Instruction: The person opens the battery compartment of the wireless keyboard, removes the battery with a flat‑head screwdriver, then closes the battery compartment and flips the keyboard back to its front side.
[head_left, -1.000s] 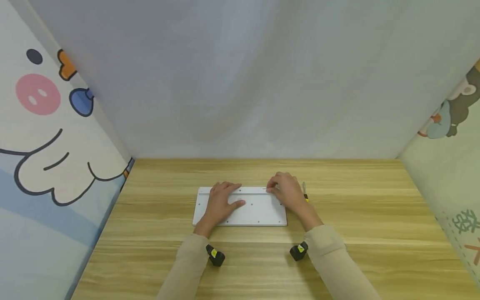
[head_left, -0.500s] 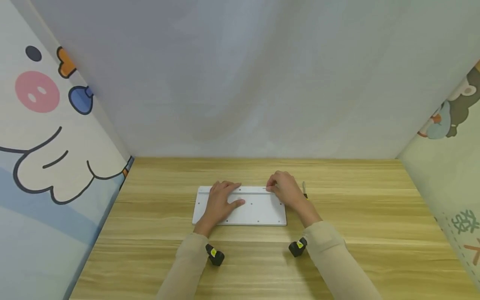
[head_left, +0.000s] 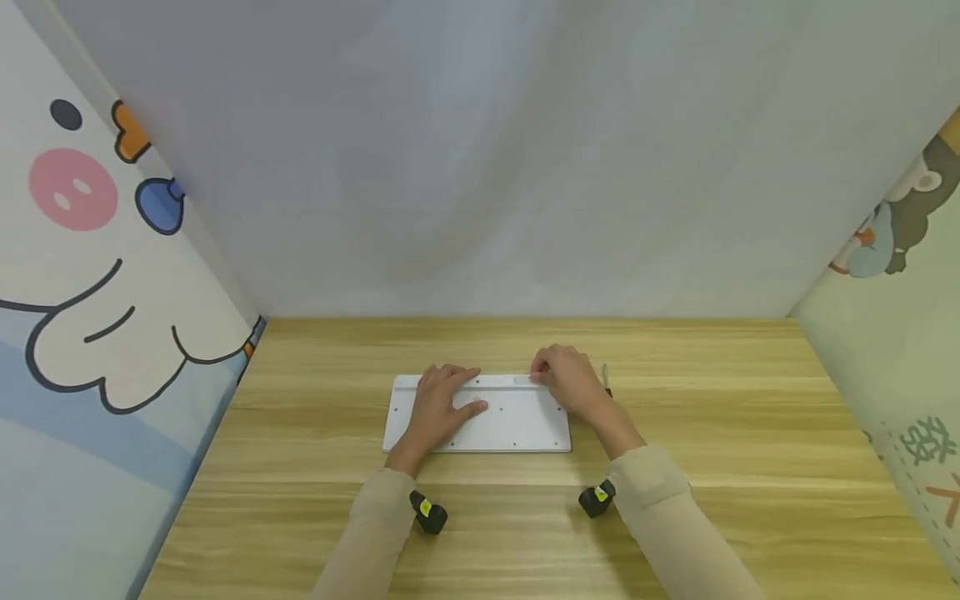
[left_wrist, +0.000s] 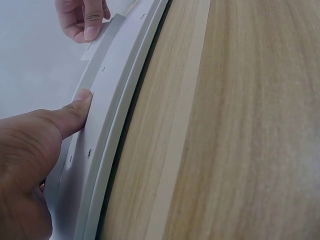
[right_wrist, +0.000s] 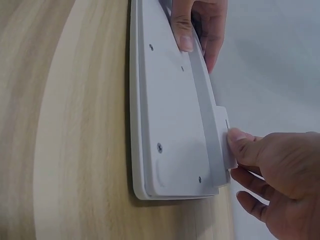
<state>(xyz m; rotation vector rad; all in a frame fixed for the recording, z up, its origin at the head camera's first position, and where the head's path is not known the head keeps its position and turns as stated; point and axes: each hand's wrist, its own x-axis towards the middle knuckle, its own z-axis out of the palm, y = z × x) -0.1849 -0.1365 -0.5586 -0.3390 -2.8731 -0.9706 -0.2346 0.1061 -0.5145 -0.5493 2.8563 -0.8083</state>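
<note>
A flat white board (head_left: 517,425) with small screws in its face lies on the wooden table. Across its left half rests the left hand (head_left: 437,408), thumb straight on the face, fingers spread toward the far edge; in the right wrist view its fingers (right_wrist: 212,42) pass over that edge. The right hand (head_left: 573,385) is at the far right corner. Between thumb and index finger it pinches a small white cover piece (right_wrist: 223,135) at the raised strip, as the right wrist view shows. The other fingers of the right hand (right_wrist: 295,175) are loosely bent.
A thin tool with a metal shaft (head_left: 606,377) lies just right of the right hand, its handle partly hidden by the wrist. Black wrist devices (head_left: 429,513) show beside both sleeves. A pale curtain (head_left: 480,167) stands behind the table (head_left: 750,433), patterned panels at both sides.
Beside the right fingertips, the small cover piece now shows as a pale rectangle where only a thin dark line showed before. The left hand has kept its place on the board.
</note>
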